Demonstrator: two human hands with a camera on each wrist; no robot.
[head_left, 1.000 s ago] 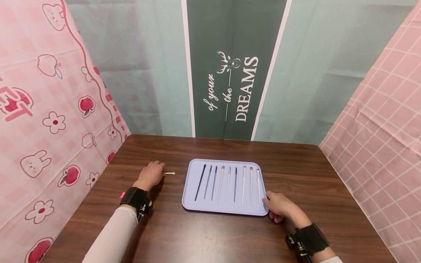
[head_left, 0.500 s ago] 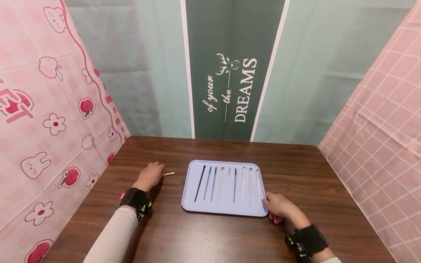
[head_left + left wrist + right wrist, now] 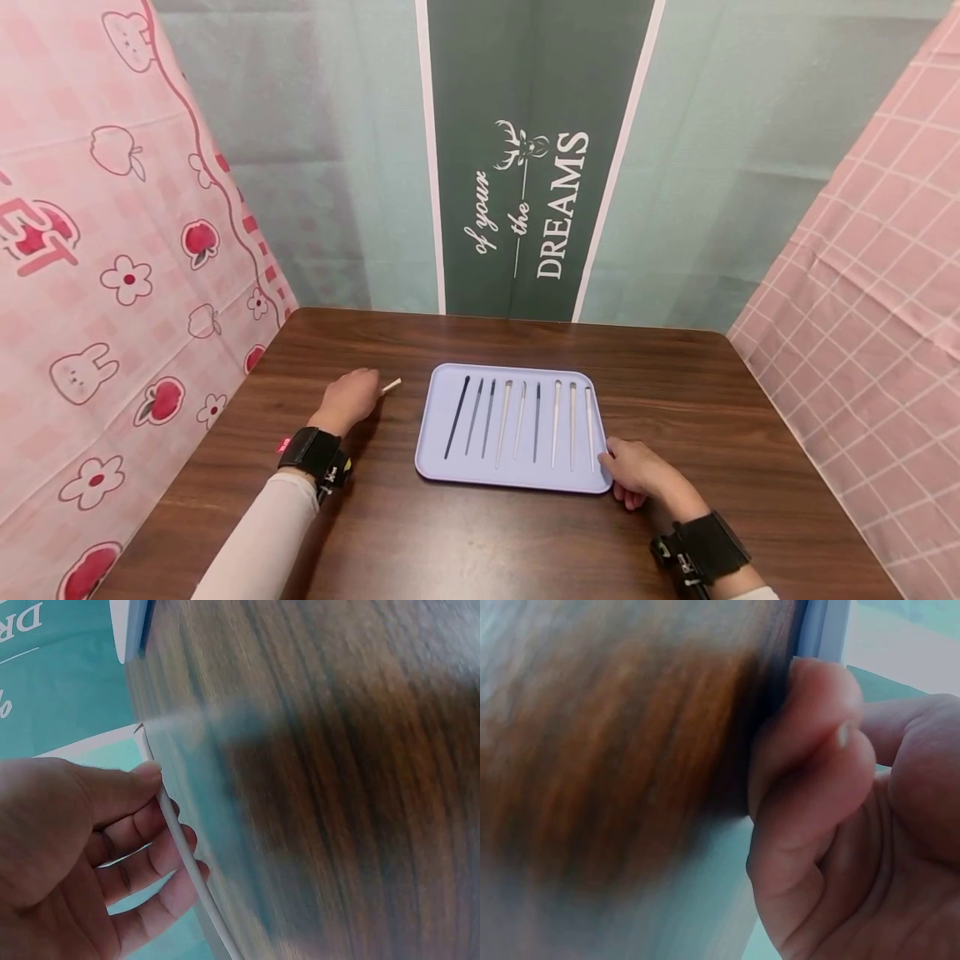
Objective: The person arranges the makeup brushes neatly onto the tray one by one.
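Note:
My left hand (image 3: 348, 398) is over the left side of the table. Between thumb and fingers it pinches a thin, pale makeup brush (image 3: 184, 847); in the head view just a short end of the brush (image 3: 392, 386) shows past the fingers. A lavender tray (image 3: 433, 417) lies to the right, with several slim makeup brushes in a row, from a black brush (image 3: 457, 417) at the left to a white one (image 3: 589, 429) at the right. My right hand (image 3: 637, 471) grips the tray's near right corner, thumb at the rim and fingers curled; the tray edge (image 3: 821, 634) partly hides behind them.
The dark wooden table (image 3: 480, 542) extends around the tray. Hanging cloths enclose it: a green one (image 3: 525, 83) with lettering behind, a pink patterned one (image 3: 112, 208) on the left, a pink checked one (image 3: 862, 292) on the right.
The brush end showing past my left hand has swung from nearly level to pointing up and right, as the hand turned slightly. The tray and right hand stay put.

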